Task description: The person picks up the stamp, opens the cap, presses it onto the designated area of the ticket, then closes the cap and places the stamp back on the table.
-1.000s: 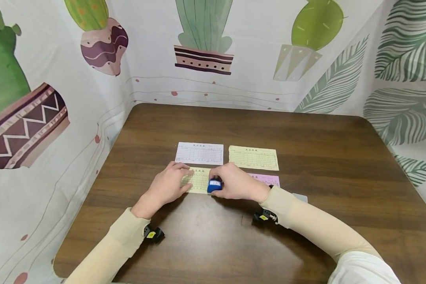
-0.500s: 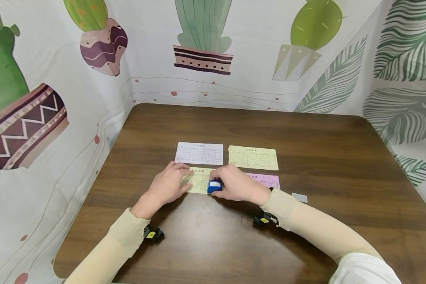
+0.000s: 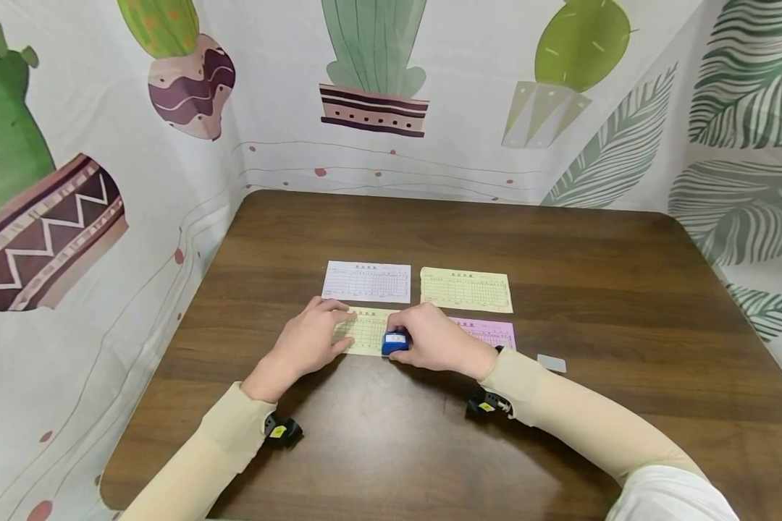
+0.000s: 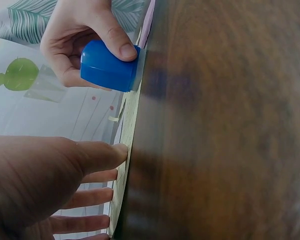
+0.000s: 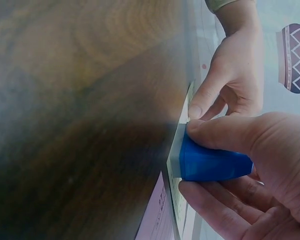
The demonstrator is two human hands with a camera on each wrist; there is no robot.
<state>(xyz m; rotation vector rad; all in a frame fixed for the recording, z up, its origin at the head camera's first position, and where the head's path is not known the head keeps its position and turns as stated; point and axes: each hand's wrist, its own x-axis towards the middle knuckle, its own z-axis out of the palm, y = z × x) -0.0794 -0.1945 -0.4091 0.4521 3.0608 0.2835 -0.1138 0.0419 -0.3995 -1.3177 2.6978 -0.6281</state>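
My right hand (image 3: 433, 335) grips a blue stamp (image 3: 394, 343) between thumb and fingers. Its pale base (image 5: 176, 151) meets the right part of a yellow form slip (image 3: 367, 333) in the front row. On the left part of that slip rest the thumb and spread fingers of my left hand (image 3: 306, 338), holding it flat against the table. The right wrist view shows the blue stamp body (image 5: 212, 161) upright on the paper, with the left thumb close beside it. The stamp's underside and the paper beneath it are hidden.
A white slip (image 3: 366, 282) and another yellow slip (image 3: 466, 290) lie behind the hands. Partly under the right hand and wrist is a pink slip (image 3: 489, 331). A small grey flat piece (image 3: 552, 363) lies right of it on the brown wooden table (image 3: 378, 441). Patterned cloth surrounds the table.
The right hand and the stamp have sunk very slightly toward the slip since one second ago. My left hand stays in place.
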